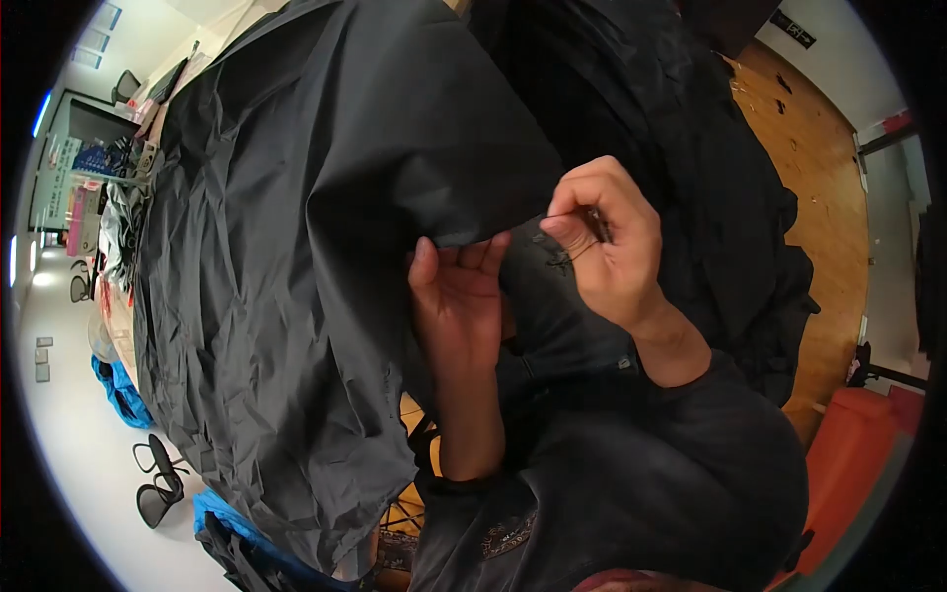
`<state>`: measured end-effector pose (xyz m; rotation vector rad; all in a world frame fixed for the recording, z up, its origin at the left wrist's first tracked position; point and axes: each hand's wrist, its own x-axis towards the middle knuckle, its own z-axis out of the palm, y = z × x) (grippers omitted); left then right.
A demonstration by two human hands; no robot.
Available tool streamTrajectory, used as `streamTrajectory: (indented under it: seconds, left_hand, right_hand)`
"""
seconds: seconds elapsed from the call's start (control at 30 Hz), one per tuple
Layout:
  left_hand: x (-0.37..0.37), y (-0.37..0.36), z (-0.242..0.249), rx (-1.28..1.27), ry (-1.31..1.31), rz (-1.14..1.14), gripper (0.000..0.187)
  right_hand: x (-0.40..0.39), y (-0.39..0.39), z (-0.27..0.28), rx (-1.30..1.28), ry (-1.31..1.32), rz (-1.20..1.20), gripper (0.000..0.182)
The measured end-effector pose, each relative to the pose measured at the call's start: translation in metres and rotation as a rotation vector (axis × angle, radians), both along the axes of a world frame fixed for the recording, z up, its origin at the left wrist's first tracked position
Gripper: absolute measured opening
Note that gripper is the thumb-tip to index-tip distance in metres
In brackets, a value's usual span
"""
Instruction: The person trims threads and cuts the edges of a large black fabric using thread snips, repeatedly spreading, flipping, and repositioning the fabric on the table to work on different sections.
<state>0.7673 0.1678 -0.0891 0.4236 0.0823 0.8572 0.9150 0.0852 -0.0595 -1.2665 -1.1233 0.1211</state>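
A large sheet of wrinkled black fabric (256,257) spreads over the left and middle of the view, its lower edge hanging near my body. My left hand (459,286) is under that edge, palm up, with the thumb and fingertips pressed on the cloth. Just right of it, my right hand (607,237) is raised with thumb and index finger pinched at the tip of the edge. A thin dark thread loops beside the right palm; whether a needle is in the pinch is too small to tell.
More black cloth (710,197) lies to the right, above a wooden floor (819,197). An orange-red object (853,464) stands at lower right. Shelves with supplies (94,187), a blue bag (120,390) and dark glasses-like objects (158,483) are at the left.
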Motion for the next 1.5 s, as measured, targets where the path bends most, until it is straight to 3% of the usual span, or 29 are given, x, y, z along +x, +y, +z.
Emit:
streamTrajectory:
  seconds: [0.1,0.13,0.27,0.37,0.47,0.8,1.0,1.07,1.2,1.27,1.4,1.5]
  left_hand:
    - [-0.002,0.004,0.001,-0.039,-0.076,-0.031,0.037]
    - [-0.002,0.004,0.002,-0.079,-0.092,-0.042,0.038]
    - [-0.002,0.003,0.003,-0.154,-0.151,-0.103,0.039]
    - [-0.002,0.005,-0.002,-0.104,-0.202,-0.164,0.04]
    - [-0.001,0.006,-0.004,-0.082,-0.221,-0.199,0.041]
    - [-0.003,0.007,-0.005,-0.039,-0.096,-0.162,0.04]
    - [0.002,-0.002,0.004,-0.047,-0.003,-0.11,0.04]
    - [0.002,0.0,0.005,-0.067,0.003,-0.108,0.04]
    - [0.0,0.008,-0.003,-0.035,-0.126,-0.153,0.036]
    - [0.0,0.009,-0.005,-0.016,-0.15,-0.164,0.036]
    - [0.0,0.011,-0.008,-0.042,-0.181,-0.198,0.036]
    - [0.004,0.006,0.001,-0.053,-0.14,-0.181,0.035]
  right_hand:
    - [0.017,-0.008,-0.014,0.153,0.161,0.024,0.017]
    - [0.019,-0.014,-0.016,0.15,0.339,0.042,0.014]
    - [0.025,-0.012,-0.021,0.243,0.361,0.015,0.011]
    - [0.021,-0.01,-0.006,0.04,-0.009,-0.004,0.017]
    - [0.012,0.001,-0.002,0.01,-0.235,-0.087,0.028]
    - [0.011,0.007,0.0,-0.031,-0.233,-0.059,0.019]
    - [0.008,0.009,-0.004,-0.063,-0.378,-0.216,0.013]
    - [0.002,0.007,-0.008,-0.066,-0.162,-0.087,0.015]
    - [-0.001,-0.007,-0.013,-0.071,-0.146,0.028,0.022]
    - [-0.004,-0.014,-0.013,-0.085,0.003,0.143,0.008]
    - [0.001,-0.02,-0.009,-0.075,0.031,0.183,0.011]
    - [0.009,-0.01,-0.002,-0.003,-0.11,0.032,0.013]
